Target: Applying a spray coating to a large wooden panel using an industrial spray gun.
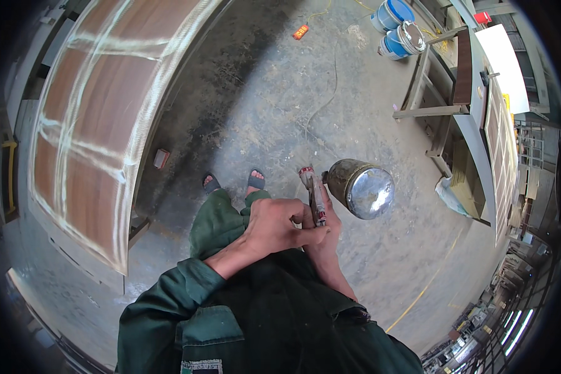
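Observation:
A spray gun (316, 198), smeared with paint and with red marks, is gripped in my right hand (324, 243) in front of my body. Beside the gun, to its right, is a metal cup (361, 189) with a shiny rounded base, tilted on its side. A small fitting at the cup's left end comes close to the gun; I cannot tell exactly how they join. My left hand (273, 225) reaches across with bent fingers closed at the rear of the gun, partly hiding my right hand's fingers. What those left fingertips pinch is too small to make out.
A large brown panel (75, 124) with whitish bands lies raised at left. Near it on the floor is a small box (161, 158). Blue buckets (402, 42) stand at far right, near a wooden stand (430, 112). A thin hose (335, 68) and an orange device (300, 32) lie ahead.

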Demonstrator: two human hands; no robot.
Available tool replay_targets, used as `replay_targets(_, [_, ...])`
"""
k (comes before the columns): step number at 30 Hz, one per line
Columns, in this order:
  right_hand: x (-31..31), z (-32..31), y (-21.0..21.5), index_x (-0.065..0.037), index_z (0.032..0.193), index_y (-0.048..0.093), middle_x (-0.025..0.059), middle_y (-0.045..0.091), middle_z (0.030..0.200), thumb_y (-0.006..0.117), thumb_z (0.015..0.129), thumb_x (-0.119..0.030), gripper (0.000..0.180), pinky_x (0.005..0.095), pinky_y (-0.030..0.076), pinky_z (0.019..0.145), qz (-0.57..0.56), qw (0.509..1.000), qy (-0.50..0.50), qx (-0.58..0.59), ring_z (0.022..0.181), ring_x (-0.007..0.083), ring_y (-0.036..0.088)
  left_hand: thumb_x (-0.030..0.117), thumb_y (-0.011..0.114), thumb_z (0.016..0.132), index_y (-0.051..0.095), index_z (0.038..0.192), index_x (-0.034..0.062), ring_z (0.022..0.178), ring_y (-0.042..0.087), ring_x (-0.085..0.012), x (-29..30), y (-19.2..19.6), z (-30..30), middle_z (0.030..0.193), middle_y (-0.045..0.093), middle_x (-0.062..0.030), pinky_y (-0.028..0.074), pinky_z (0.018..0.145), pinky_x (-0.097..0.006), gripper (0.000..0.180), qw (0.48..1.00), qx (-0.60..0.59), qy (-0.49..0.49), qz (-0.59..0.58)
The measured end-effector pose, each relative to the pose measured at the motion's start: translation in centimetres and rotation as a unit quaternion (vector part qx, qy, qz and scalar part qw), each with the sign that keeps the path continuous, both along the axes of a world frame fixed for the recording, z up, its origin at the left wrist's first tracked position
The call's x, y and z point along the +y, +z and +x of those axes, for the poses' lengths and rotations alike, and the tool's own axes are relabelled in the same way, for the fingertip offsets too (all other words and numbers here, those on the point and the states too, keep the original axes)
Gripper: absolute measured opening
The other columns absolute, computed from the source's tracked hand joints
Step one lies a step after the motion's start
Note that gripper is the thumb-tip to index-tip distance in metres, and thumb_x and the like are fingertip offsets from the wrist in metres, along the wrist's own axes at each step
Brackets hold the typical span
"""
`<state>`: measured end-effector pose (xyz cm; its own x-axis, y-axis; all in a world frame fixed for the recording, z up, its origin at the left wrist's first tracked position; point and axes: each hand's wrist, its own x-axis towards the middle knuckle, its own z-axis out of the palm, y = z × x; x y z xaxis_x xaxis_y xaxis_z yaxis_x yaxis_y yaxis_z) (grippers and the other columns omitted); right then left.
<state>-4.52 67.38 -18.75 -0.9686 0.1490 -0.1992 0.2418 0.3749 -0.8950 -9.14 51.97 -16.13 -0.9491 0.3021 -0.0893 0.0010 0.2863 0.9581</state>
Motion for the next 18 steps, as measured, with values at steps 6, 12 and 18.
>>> replay_targets(6, [0.6, -0.4, -1.1, 0.004, 0.154, 0.047, 0.0226, 0.063, 0.142, 0.065, 0.095, 0.002, 0.062, 0.0374, 0.05, 0.105, -0.07, 0.997, -0.024, 0.014, 0.126, 0.0303, 0.064, 0.036, 0.089, 0.07, 0.069, 0.064, 0.0114, 0.052, 0.066, -0.0209, 1.1, -0.7, 0.2, 0.059, 0.065, -0.0038, 0.049, 0.051, -0.034, 0.032, 0.999, 0.022, 0.04, -0.016])
replay_targets(12, [1.1, -0.7, -1.6, 0.004, 0.154, 0.047, 0.0232, 0.061, 0.146, 0.064, 0.096, 0.005, 0.061, 0.0369, 0.051, 0.104, -0.025, 0.999, 0.018, 0.039, 0.133, 0.0297, 0.061, 0.038, 0.09, 0.067, 0.067, 0.062, 0.0107, 0.052, 0.067, -0.0211, 1.5, -1.2, 0.4, 0.057, 0.065, -0.0042, 0.051, 0.052, -0.033, 0.036, 0.998, -0.004, 0.046, -0.048])
replay_targets(18, [1.3, -0.7, -2.1, 0.004, 0.153, 0.047, 0.0227, 0.061, 0.147, 0.063, 0.097, 0.004, 0.058, 0.0364, 0.051, 0.105, -0.099, 0.994, 0.002, 0.042, 0.134, 0.0286, 0.061, 0.035, 0.088, 0.067, 0.066, 0.062, 0.0111, 0.053, 0.067, -0.0214, 2.0, -0.5, 0.3, 0.058, 0.065, -0.0039, 0.051, 0.052, -0.034, 0.032, 0.998, -0.02, 0.051, -0.039])
